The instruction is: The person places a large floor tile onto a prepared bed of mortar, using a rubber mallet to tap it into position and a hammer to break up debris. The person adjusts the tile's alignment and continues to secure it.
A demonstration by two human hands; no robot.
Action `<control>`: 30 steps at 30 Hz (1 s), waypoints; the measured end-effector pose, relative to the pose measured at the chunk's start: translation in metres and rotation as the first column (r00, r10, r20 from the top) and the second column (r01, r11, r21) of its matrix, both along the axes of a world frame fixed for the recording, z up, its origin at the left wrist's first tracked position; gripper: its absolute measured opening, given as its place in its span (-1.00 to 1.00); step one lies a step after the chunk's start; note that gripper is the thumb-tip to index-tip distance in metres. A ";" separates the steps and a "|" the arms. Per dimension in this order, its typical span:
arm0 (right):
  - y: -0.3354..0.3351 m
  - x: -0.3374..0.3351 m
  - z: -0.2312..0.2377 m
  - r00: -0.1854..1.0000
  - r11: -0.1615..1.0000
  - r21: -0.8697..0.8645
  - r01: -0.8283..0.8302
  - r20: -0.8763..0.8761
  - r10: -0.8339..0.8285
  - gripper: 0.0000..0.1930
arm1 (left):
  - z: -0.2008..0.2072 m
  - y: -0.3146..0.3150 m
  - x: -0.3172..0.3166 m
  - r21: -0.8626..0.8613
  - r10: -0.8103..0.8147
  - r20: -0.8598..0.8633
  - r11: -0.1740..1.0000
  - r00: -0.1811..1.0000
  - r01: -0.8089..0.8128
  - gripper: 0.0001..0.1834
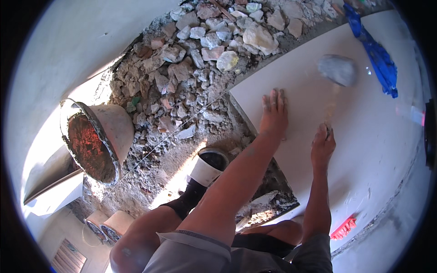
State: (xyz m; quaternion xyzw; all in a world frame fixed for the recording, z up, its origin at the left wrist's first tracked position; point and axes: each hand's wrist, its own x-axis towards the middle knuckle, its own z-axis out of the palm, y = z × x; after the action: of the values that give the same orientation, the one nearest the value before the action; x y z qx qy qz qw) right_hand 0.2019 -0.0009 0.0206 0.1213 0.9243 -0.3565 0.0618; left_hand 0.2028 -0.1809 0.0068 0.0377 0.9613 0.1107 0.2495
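My left hand [274, 116] lies on a large pale floor tile [296, 77], near its left edge, with the fingers stretched out and dusty tips. In my right hand [323, 145] is the handle of a mallet [337, 70]; the fingers are wrapped round its light-coloured grip. The mallet's thick grey head is smeared by motion over the tile, beyond my hand. Whether the head touches the surface I cannot tell. Past the mallet, a crumpled blue strip [375, 54], like plastic or cloth, lies on the pale flooring.
Broken stone rubble [182, 68] covers the ground at the far left. A thin string [175, 129] crosses it. A mortar-smeared bucket [122, 123] leans at left; a small white container [205, 169] is near my leg. Red crumpled material [344, 227] lies at lower right.
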 end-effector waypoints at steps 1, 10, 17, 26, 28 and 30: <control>0.002 0.001 -0.005 0.972 0.978 0.139 -0.153 -0.157 0.174 -0.66 | -0.001 0.000 -0.001 -0.004 -0.002 -0.004 1.000 1.000 0.002 0.31; 0.014 0.021 0.024 0.981 1.000 -0.002 0.022 0.193 -0.021 -0.68 | 0.007 0.000 -0.009 -0.022 -0.027 0.085 0.999 0.996 0.029 0.39; 0.041 0.073 0.016 0.855 0.857 0.508 -0.089 -0.403 0.327 -0.70 | 0.012 0.001 -0.021 -0.043 -0.076 0.104 0.996 0.992 0.081 0.40; 0.035 0.112 0.047 0.974 0.971 -0.095 0.217 0.079 -0.210 -0.71 | 0.016 0.002 -0.031 -0.086 -0.145 0.138 0.984 0.980 0.157 0.38; 0.034 0.123 0.044 0.958 0.939 -0.210 0.273 -0.025 -0.284 -0.70 | 0.009 0.000 -0.030 -0.037 -0.116 0.072 0.992 0.991 0.119 0.30; 0.034 0.132 0.028 0.914 0.886 -0.365 0.285 -0.177 -0.366 -0.68 | 0.002 0.001 -0.029 -0.027 -0.102 0.004 0.994 0.995 0.102 0.22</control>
State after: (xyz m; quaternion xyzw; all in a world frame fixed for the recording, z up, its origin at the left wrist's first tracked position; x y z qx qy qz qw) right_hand 0.3337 0.0329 0.0483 0.2195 0.8178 -0.5240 -0.0923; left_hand 0.1739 -0.1798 0.0086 0.0833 0.9593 0.0845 0.2564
